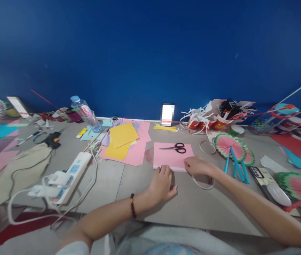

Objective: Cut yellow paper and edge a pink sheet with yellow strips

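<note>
A sheet of pink paper [173,157] lies before me, with black-handled scissors [177,147] flat on it. A narrow whitish strip [176,168] runs along the sheet's near edge. My left hand [161,186] rests at that edge, fingertips on the paper and thumb stretched out to the side. At the sheet's right edge is my right hand [197,165], its fingers closed by the strip's end; what they pinch, if anything, is hidden. Under the right wrist lies a pale ring [198,184], partly covered. Another pale ring [207,147] sits just beyond.
Yellow sheets [123,134] and pink paper are stacked at left, near a power strip [73,175] with white cables. A tilted bottle [86,113] stands behind. Paper watermelon fans [230,147], a phone [261,177] and a mouse [279,194] lie right. Cups [220,122] line the blue wall.
</note>
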Demonstrator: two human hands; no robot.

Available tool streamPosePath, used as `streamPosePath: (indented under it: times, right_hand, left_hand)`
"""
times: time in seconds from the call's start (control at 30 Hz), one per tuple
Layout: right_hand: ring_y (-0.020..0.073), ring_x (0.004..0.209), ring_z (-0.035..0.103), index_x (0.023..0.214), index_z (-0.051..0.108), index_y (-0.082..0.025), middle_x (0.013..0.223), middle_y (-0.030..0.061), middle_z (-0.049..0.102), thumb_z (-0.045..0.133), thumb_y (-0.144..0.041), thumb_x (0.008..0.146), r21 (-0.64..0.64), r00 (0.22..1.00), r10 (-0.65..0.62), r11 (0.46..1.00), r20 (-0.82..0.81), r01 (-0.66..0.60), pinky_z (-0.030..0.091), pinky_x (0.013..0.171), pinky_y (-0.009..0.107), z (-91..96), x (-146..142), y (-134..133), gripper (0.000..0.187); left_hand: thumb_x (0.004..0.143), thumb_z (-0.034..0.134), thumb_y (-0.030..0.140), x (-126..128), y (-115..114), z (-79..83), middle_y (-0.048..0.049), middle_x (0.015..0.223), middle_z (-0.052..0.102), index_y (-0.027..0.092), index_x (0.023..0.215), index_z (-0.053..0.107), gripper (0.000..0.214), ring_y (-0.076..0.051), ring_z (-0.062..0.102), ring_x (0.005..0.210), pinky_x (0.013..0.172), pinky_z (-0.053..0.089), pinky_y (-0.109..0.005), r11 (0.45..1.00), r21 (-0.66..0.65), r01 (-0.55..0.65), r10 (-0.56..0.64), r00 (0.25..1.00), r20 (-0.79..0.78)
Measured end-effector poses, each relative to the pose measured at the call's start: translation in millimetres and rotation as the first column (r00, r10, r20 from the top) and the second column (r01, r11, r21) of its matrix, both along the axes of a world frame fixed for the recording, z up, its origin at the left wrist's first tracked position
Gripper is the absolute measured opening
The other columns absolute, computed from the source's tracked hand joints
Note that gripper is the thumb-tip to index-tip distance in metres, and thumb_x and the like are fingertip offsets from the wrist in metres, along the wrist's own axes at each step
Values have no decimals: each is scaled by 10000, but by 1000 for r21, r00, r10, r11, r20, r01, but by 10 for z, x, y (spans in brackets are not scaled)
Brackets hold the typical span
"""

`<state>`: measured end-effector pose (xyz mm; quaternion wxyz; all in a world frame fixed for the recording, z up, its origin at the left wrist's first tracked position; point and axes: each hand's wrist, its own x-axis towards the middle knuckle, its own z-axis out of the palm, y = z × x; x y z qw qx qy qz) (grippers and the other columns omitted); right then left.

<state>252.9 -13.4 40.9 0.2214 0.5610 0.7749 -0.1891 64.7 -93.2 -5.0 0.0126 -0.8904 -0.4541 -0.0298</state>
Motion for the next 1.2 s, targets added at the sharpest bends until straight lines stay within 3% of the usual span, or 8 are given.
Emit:
streamPosePath:
  times: [0.23, 0.4, 0.6, 0.8, 1.0, 1.2]
  right_hand:
    - [227, 878, 633, 878, 688, -160, 949, 124, 718, 456, -157, 827, 28, 1000, 19, 999, -18, -18, 358, 693, 280, 12, -2, -6, 238]
    - [199, 808, 608, 814, 672, -149, 903, 118, 710, 463, -152, 814, 87, 995, 8, 996, -95, 1, 338, 674, 272, -77, 66, -50, 209]
    - [191, 786, 569, 824, 627, -155, 865, 81, 676, 528, -245, 774, 161, 977, 14, 987, -214, 21, 329, 688, 266, -189, 180, -129, 143]
    - [214, 817, 568, 906, 588, -149, 889, 93, 661, 535, -203, 728, 198, 980, -10, 979, -199, 51, 333, 701, 279, -156, 323, -186, 194]
    - [196, 829, 577, 761, 604, -188, 857, 58, 660, 530, -224, 765, 216, 955, 59, 976, -289, 6, 359, 743, 271, -152, 508, -213, 83]
    - [191, 827, 597, 769, 645, -189, 866, 54, 685, 557, -247, 789, 146, 948, 32, 989, -316, 15, 388, 740, 263, -124, 541, -154, 107]
  left_hand:
    - [871, 475, 369, 237, 107, 32, -164, 1159, 525, 42, 1193, 510, 461, -273, 445, 1071, 900, 412, -367, 981, -25, 191, -190, 981, 46]
    - [904, 437, 339, 362, 110, -34, -141, 1077, 549, 56, 1131, 547, 380, -255, 471, 1004, 868, 420, -360, 985, 8, 171, -171, 984, 53]
    - [930, 398, 327, 367, 73, -75, -161, 1132, 548, 47, 1171, 538, 395, -256, 477, 1031, 899, 407, -368, 986, 38, 163, -164, 986, 36]
    - [932, 400, 329, 367, 77, -95, -176, 1197, 537, 42, 1192, 538, 411, -264, 477, 1076, 934, 399, -378, 984, 39, 174, -176, 983, 54]
    - [933, 391, 321, 368, 84, -124, -186, 1240, 528, 23, 1225, 523, 438, -273, 471, 1112, 953, 389, -384, 983, 35, 178, -180, 983, 45]
    - [926, 394, 318, 373, 85, -133, -190, 1230, 533, 32, 1257, 495, 449, -274, 470, 1114, 942, 394, -393, 983, 33, 178, -180, 982, 53]
